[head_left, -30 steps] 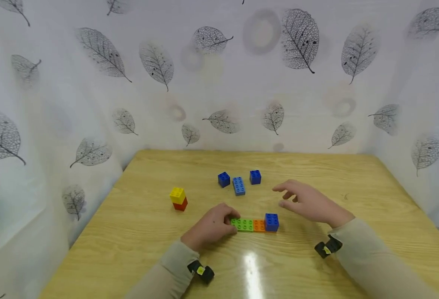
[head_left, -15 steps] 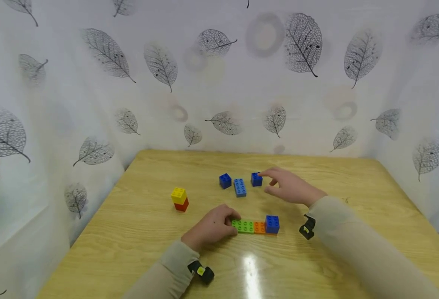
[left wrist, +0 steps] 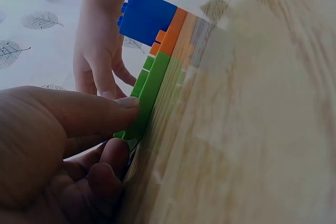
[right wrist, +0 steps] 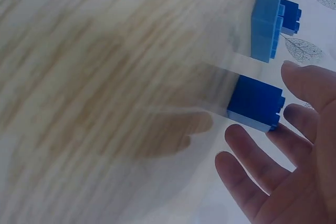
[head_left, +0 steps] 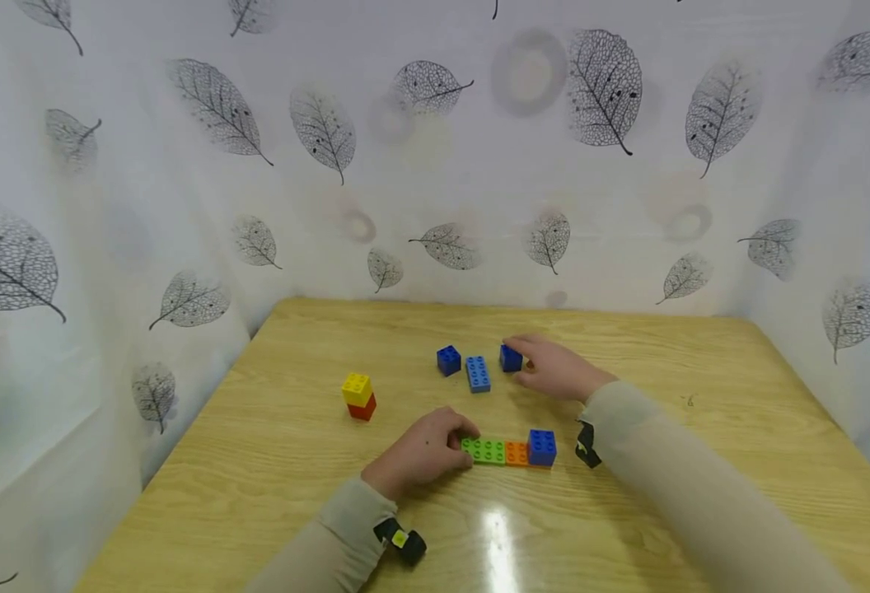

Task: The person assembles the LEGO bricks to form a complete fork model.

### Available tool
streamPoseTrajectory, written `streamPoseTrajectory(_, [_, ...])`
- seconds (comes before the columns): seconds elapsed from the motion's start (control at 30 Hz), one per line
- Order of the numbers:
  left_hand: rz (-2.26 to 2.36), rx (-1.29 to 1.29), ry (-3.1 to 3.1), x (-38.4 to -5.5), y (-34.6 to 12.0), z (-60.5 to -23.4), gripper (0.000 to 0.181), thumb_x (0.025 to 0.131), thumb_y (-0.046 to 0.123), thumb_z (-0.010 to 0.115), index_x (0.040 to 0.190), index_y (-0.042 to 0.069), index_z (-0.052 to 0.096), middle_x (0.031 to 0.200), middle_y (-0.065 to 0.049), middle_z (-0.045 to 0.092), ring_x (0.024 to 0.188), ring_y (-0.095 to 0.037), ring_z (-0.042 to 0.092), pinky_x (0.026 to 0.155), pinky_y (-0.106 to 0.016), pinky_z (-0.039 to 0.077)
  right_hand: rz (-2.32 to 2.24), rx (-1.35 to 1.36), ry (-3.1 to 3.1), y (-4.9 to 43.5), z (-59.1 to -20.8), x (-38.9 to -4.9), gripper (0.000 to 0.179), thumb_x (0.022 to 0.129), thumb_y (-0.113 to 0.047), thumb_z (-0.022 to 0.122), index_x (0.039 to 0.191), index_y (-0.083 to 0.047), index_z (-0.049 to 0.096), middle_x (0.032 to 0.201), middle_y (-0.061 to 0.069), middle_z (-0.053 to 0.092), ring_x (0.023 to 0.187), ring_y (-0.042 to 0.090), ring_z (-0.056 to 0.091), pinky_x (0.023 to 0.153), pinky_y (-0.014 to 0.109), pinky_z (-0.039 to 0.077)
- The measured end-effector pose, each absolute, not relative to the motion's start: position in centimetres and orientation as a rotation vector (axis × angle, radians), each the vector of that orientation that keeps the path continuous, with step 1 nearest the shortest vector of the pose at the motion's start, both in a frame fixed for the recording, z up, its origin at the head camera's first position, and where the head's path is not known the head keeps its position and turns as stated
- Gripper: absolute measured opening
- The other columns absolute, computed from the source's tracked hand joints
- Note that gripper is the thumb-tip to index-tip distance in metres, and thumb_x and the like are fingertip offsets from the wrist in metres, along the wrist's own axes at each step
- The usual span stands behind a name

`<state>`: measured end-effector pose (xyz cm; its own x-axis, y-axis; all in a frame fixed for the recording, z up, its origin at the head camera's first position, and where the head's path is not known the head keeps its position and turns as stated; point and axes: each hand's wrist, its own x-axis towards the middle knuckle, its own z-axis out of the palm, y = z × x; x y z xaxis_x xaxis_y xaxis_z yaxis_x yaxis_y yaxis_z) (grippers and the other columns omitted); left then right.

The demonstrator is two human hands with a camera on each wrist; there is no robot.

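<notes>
My left hand [head_left: 426, 449] pinches the left end of a flat green brick [head_left: 489, 450] between thumb and fingers. To the green brick's right, in the same row, lies an orange brick [head_left: 516, 454], and a blue cube brick [head_left: 542, 447] sits on the row's right end. My right hand [head_left: 557, 368] reaches over a dark blue cube brick [head_left: 510, 358] at the back. In the right wrist view its thumb stands apart from that dark blue brick [right wrist: 255, 101], with the fingers spread along the other side.
A light blue long brick [head_left: 478, 374] and another dark blue cube brick [head_left: 448, 360] lie left of the right hand. Farther left stands a yellow brick [head_left: 357, 388] on a red brick [head_left: 362, 408]. A leaf-print curtain [head_left: 435, 165] hangs behind the wooden table [head_left: 257, 494].
My right hand has moved left and away from me, from the bare table to the dark blue cube brick at the back. The left hand has kept its hold on the green brick.
</notes>
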<state>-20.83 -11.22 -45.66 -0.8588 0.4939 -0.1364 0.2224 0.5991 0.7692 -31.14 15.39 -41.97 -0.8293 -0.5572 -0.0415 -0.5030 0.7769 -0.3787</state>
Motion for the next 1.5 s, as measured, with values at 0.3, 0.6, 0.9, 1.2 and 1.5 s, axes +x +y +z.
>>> streamPoseTrajectory(0.3, [1.127, 0.573, 2.493, -20.8, -11.1, -45.7, 0.027, 0.089, 0.021, 0.078, 0.115, 0.021, 0.071, 0.096, 0.006, 0.058, 0.084, -0.012, 0.055, 0.073, -0.029, 0.047, -0.609, -0.775, 2.841, 15.6, -42.7, -30.9, 0.043, 0.096, -0.019, 0.069, 0.137, -0.012, 0.059, 0.129, 0.007, 0.061, 0.107, 0.022, 0.061, 0.093, 0.046, 0.051])
streamPoseTrajectory(0.6, [1.136, 0.583, 2.488, -20.6, -11.0, -45.9, 0.025, 0.09, 0.021, 0.078, 0.115, 0.021, 0.071, 0.097, 0.006, 0.059, 0.084, -0.012, 0.056, 0.074, -0.029, 0.047, -0.639, -0.774, 2.794, 15.8, -43.0, -29.7, 0.03, 0.096, -0.019, 0.071, 0.124, -0.017, 0.062, 0.11, -0.002, 0.066, 0.099, 0.016, 0.062, 0.089, 0.044, 0.052])
streamPoseTrajectory(0.9, [1.138, 0.583, 2.49, -20.7, -10.9, -46.0, 0.025, 0.09, 0.02, 0.078, 0.114, 0.02, 0.071, 0.096, 0.006, 0.058, 0.084, -0.012, 0.056, 0.074, -0.029, 0.047, -0.706, -0.792, 2.783, 15.9, -41.6, -27.3, 0.034, 0.096, -0.026, 0.071, 0.128, -0.019, 0.062, 0.112, -0.006, 0.066, 0.1, 0.014, 0.063, 0.088, 0.044, 0.053])
streamPoseTrajectory(1.2, [1.136, 0.573, 2.49, -20.8, -10.9, -45.8, 0.026, 0.089, 0.02, 0.078, 0.115, 0.021, 0.071, 0.097, 0.005, 0.058, 0.085, -0.012, 0.055, 0.074, -0.029, 0.047, -0.81, -0.846, 2.781, 15.4, -40.4, -23.4, 0.038, 0.095, -0.03, 0.073, 0.13, -0.021, 0.062, 0.114, -0.008, 0.065, 0.105, 0.016, 0.063, 0.09, 0.045, 0.052])
streamPoseTrajectory(1.5, [1.127, 0.571, 2.497, -20.9, -11.2, -45.8, 0.027, 0.09, 0.02, 0.077, 0.116, 0.021, 0.071, 0.098, 0.005, 0.057, 0.086, -0.013, 0.055, 0.075, -0.03, 0.047, -0.848, -0.871, 2.763, 15.0, -41.5, -20.6, 0.035, 0.094, -0.026, 0.074, 0.127, -0.018, 0.064, 0.114, -0.009, 0.065, 0.105, 0.015, 0.063, 0.087, 0.041, 0.053])
